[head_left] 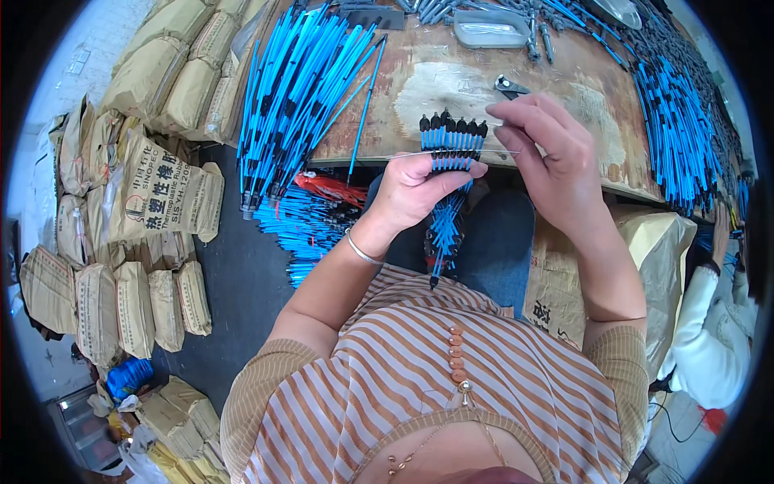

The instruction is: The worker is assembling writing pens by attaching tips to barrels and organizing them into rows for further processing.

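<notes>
My left hand (413, 192) is closed round a bundle of thin blue rods (453, 139) with black tips. The tips point away from me, and the lower ends fan out beneath the hand above my lap. A thin pale wire (496, 153) lies across the bundle and reaches my right thumb. My right hand (558, 157) hovers just right of the bundle, fingers curled, with a gap between thumb and index fingertip. Beyond it, small dark-handled pliers (509, 86) lie on the worn wooden table (379, 121).
Loose blue rods (302, 89) cover the table's left side, and another pile (673, 133) lies right. A clear plastic tray (492, 31) sits far back near grey parts (544, 40). Brown paper sacks (97, 306) are stacked left. A person in a white sleeve (697, 323) is at far right.
</notes>
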Demonstrator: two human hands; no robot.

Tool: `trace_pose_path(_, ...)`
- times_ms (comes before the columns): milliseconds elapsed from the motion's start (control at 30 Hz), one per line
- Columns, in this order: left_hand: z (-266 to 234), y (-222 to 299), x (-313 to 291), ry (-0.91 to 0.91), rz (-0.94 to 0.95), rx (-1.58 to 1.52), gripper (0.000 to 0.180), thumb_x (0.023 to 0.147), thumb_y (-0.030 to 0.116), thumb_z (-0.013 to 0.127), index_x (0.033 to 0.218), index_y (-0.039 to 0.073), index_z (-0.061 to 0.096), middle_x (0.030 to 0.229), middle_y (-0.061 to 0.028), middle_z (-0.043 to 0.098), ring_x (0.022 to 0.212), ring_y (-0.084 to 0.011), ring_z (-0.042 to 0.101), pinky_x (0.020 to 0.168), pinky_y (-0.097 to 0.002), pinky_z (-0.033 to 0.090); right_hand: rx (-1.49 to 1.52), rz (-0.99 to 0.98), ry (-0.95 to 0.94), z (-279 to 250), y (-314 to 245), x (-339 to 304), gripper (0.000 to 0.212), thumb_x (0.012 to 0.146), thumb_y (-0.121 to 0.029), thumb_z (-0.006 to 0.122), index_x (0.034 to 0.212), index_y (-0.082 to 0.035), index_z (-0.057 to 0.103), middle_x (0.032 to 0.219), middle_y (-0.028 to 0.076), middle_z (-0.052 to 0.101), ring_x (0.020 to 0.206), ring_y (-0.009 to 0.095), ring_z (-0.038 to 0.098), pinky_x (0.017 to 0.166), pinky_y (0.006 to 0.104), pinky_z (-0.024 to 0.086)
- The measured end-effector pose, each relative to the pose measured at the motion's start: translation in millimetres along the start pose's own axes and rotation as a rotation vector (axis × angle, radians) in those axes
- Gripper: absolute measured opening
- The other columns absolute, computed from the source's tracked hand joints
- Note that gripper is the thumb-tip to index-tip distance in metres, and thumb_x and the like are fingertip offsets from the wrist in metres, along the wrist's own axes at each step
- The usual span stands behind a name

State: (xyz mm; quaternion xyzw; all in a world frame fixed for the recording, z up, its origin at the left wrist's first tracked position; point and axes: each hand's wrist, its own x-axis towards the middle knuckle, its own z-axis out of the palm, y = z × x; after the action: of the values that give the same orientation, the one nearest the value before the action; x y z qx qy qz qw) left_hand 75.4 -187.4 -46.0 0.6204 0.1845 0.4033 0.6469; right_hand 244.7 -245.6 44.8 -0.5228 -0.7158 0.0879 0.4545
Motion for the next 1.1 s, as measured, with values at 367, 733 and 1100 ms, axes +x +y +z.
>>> trace_pose_path(367, 1.0, 2.7, -1.4, 0.022, -0.003, 0.012, 0.020, 0.077, -0.005, 0.063, 0.096, -0.001, 0.069, 0.090, -0.0086, 0.071, 0.078, -0.0132, 0.066, 0.072, -0.0216, 0.051, -0.046, -0.027, 0.076, 11.0, -1.3, -6.3, 0.027, 0.077, 0.011, 0.057, 0.100, 0.000, 0.064, 0.090, 0.006, 0.057, 0.068, 0.013, 0.050, 0.058, 0.0224, 0.039)
trace_pose_path(733, -3.6, -2.9, 0.0, -0.004, 0.048, 0.003, 0.020, 0.077, -0.004, 0.063, 0.096, -0.001, 0.069, 0.090, -0.0088, 0.071, 0.078, -0.0141, 0.066, 0.072, -0.0219, 0.052, 0.086, 0.047, -0.084, 1.1, 2.5, 5.2, 0.027, 0.076, 0.010, 0.058, 0.100, -0.001, 0.065, 0.093, 0.006, 0.057, 0.068, 0.013, 0.049, 0.060, 0.0215, 0.038)
trace_pose_path(1100, -3.5, -3.4, -1.1, 0.005, -0.006, -0.072, 0.019, 0.077, -0.005, 0.063, 0.095, 0.000, 0.069, 0.089, -0.0092, 0.071, 0.077, -0.0149, 0.067, 0.072, -0.0223, 0.052, 0.049, 0.105, -0.220, -3.8, -1.3, 12.6, 0.029, 0.076, 0.008, 0.059, 0.103, -0.003, 0.066, 0.086, 0.004, 0.052, 0.068, 0.013, 0.046, 0.058, 0.0221, 0.036)
